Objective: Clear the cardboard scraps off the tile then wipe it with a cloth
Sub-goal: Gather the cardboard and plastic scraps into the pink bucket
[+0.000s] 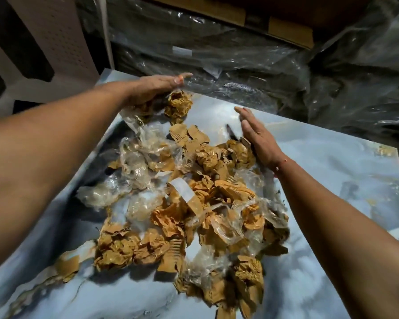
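Note:
A glossy blue-grey marble-look tile (332,171) lies flat in front of me. A heap of crumpled brown cardboard scraps (207,199), mixed with clear plastic wrap (134,162), covers its middle. My left hand (154,88) lies flat with fingers stretched at the tile's far edge, touching the scraps beside a crumpled cardboard ball (177,103). On the heap's far right side, my right hand (258,137) stands on edge with its palm against the scraps. Neither hand grips anything. No cloth is in view.
Dark goods wrapped in clear plastic sheeting (240,72) are stacked right behind the tile. A brown cardboard box (290,31) sits above them. A white perforated panel (62,35) stands at the far left. One loose scrap (67,265) lies at the tile's near left.

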Demonstrator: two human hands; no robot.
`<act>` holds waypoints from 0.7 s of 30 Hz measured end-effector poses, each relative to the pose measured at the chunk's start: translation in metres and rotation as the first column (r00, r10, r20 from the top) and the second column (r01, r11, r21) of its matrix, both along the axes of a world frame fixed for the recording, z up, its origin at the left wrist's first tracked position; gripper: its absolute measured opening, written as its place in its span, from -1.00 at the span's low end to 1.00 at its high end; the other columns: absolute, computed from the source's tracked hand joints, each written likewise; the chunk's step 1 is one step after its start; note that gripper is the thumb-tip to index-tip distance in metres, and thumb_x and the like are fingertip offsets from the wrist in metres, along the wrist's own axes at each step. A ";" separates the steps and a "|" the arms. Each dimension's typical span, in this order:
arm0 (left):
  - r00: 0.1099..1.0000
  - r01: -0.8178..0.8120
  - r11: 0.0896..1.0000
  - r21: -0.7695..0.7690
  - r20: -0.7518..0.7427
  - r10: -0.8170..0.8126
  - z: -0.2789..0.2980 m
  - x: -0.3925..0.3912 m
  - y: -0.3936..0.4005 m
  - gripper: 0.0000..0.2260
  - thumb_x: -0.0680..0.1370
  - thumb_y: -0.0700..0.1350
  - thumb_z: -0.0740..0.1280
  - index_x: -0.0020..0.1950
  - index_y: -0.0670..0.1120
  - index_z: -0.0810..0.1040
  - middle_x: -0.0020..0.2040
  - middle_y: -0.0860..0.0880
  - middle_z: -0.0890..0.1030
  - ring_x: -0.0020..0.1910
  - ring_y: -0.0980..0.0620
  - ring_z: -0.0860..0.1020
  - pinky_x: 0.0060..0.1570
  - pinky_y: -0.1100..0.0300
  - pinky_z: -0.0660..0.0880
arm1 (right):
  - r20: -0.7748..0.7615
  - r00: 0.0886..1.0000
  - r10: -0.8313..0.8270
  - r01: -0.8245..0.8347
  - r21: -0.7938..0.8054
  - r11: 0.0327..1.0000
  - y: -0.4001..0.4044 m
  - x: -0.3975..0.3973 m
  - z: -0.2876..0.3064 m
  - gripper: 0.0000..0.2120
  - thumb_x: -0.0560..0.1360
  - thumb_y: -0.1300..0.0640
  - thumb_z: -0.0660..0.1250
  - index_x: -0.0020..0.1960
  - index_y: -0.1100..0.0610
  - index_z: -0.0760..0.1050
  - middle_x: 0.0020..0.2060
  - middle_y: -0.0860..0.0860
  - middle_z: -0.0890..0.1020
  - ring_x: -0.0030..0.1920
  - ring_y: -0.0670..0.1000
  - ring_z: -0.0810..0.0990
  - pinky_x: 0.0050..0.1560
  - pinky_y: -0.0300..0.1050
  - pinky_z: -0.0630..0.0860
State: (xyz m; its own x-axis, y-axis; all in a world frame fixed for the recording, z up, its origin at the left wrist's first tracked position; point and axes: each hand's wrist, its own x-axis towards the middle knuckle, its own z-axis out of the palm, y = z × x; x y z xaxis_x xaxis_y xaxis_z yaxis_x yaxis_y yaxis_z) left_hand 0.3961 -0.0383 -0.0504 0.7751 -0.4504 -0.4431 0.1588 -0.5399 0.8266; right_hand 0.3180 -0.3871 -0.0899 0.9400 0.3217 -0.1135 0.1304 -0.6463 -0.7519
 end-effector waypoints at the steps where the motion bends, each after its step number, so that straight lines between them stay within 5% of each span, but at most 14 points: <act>1: 0.999 0.036 0.999 0.020 -0.016 -0.035 0.005 -0.006 -0.009 -0.41 0.47 0.51 0.21 0.49 0.46 0.30 0.64 -0.07 0.25 0.51 -0.26 0.35 0.43 -0.25 0.36 | -0.004 0.999 0.034 -0.034 0.006 0.999 0.008 0.002 0.001 -0.49 0.72 -0.21 0.00 0.65 -0.18 0.24 0.68 -0.03 0.19 0.68 -0.03 0.06 0.66 0.30 -0.02; 4: 0.988 0.153 0.982 0.112 -0.029 -0.151 0.009 -0.023 -0.031 -0.43 0.46 0.57 0.11 0.43 0.44 0.41 0.58 0.04 0.36 0.48 -0.10 0.40 0.47 -0.19 0.31 | -0.056 0.992 0.111 -0.109 0.033 0.993 0.026 -0.003 0.006 -0.55 0.73 -0.17 0.01 0.58 -0.21 0.35 0.63 -0.07 0.31 0.66 -0.08 0.09 0.65 0.28 -0.04; 7: 0.976 0.217 0.959 0.182 -0.046 -0.212 0.004 -0.041 -0.047 -0.19 0.33 0.67 0.08 0.44 0.29 0.50 0.57 0.03 0.39 0.51 -0.09 0.37 0.54 -0.24 0.21 | -0.097 0.982 0.164 -0.162 0.037 0.986 0.029 -0.013 0.014 -0.56 0.72 -0.14 0.02 0.54 -0.15 0.42 0.54 -0.19 0.36 0.61 -0.18 0.10 0.65 0.13 -0.02; 11: 0.951 0.303 0.920 0.249 -0.010 -0.310 0.001 -0.081 -0.071 -0.34 0.62 0.42 -0.05 0.65 0.16 0.17 0.70 -0.03 0.03 0.66 -0.12 0.06 0.61 -0.19 -0.06 | -0.144 0.977 0.157 -0.143 0.106 0.984 0.026 -0.038 0.028 -0.68 0.76 0.00 0.15 0.46 -0.20 0.47 0.45 -0.26 0.43 0.48 -0.30 0.34 0.51 -0.23 0.21; 13: 0.942 0.314 0.914 0.255 0.034 -0.333 0.005 -0.101 -0.075 -0.34 0.62 0.38 -0.08 0.66 0.10 0.19 0.68 -0.08 0.13 0.63 -0.12 0.15 0.58 -0.10 0.03 | -0.159 0.971 0.177 -0.163 0.094 0.982 0.023 -0.051 0.031 -0.68 0.75 0.00 0.18 0.46 -0.15 0.52 0.41 -0.21 0.55 0.37 -0.33 0.47 0.37 -0.39 0.33; 18: 0.958 0.079 0.986 0.149 0.262 -0.117 0.045 -0.092 -0.035 -0.38 0.59 0.40 0.03 0.53 0.12 0.43 0.59 -0.02 0.36 0.50 0.00 0.33 0.55 -0.14 0.21 | -0.165 0.982 0.089 -0.071 0.107 0.992 0.001 -0.066 0.045 -0.56 0.68 -0.18 0.16 0.49 -0.11 0.53 0.47 -0.10 0.54 0.46 -0.11 0.49 0.47 -0.12 0.38; 21: 0.945 -0.108 0.983 0.149 0.323 0.055 0.058 -0.069 0.007 -0.29 0.52 0.52 0.02 0.49 0.15 0.49 0.55 -0.04 0.42 0.53 -0.04 0.36 0.46 0.02 0.27 | -0.148 0.989 -0.002 0.023 0.137 0.990 -0.020 -0.074 0.047 -0.55 0.68 -0.17 0.15 0.48 -0.09 0.53 0.48 -0.08 0.53 0.47 -0.07 0.49 0.52 0.00 0.35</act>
